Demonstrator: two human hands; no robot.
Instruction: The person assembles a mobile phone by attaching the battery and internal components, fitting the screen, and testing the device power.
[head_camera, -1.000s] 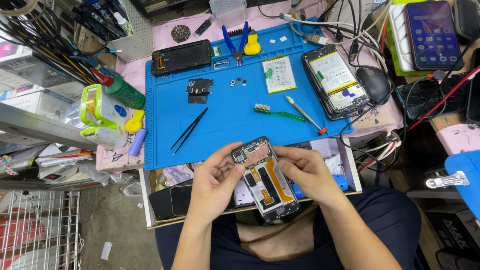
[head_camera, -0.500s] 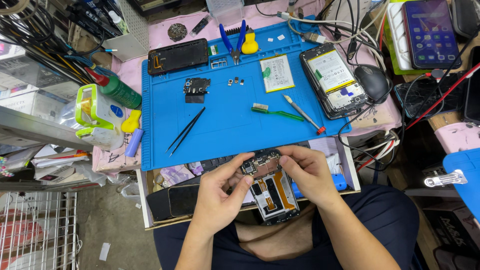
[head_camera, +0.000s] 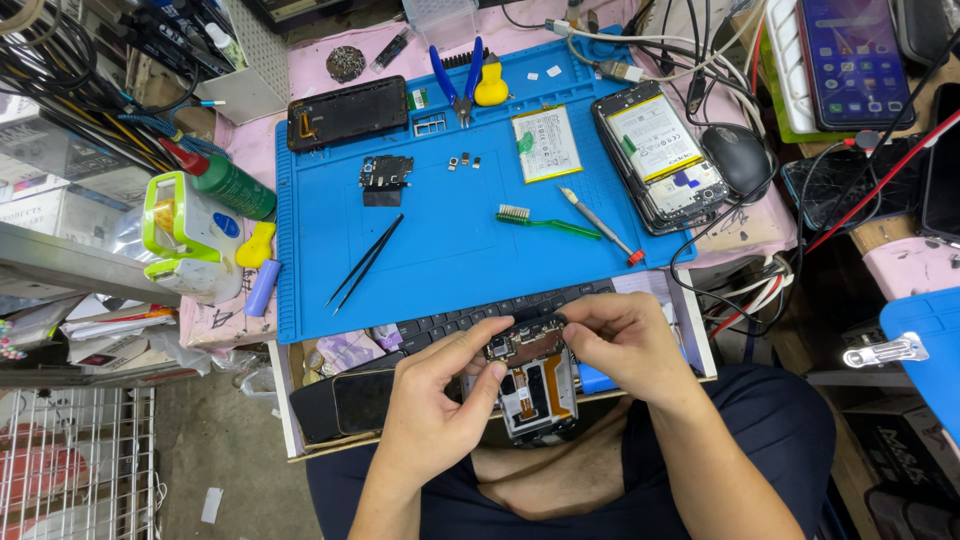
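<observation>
I hold an opened phone with its back off over my lap, below the blue work mat. My left hand grips the phone's left side, thumb and fingers at its top edge. My right hand pinches the top right corner near the circuit board. Black tweezers lie on the mat, with a green brush and a small screwdriver to their right. A loose battery and a small black part rest further back.
A second opened phone sits at the mat's right edge beside a black mouse. A black phone frame, blue pliers, a green bottle and tangled cables surround the mat. A keyboard lies on the pull-out shelf.
Both hands and the opened phone have moved down, away from the mat toward my lap. The things on the mat stay where they were.
</observation>
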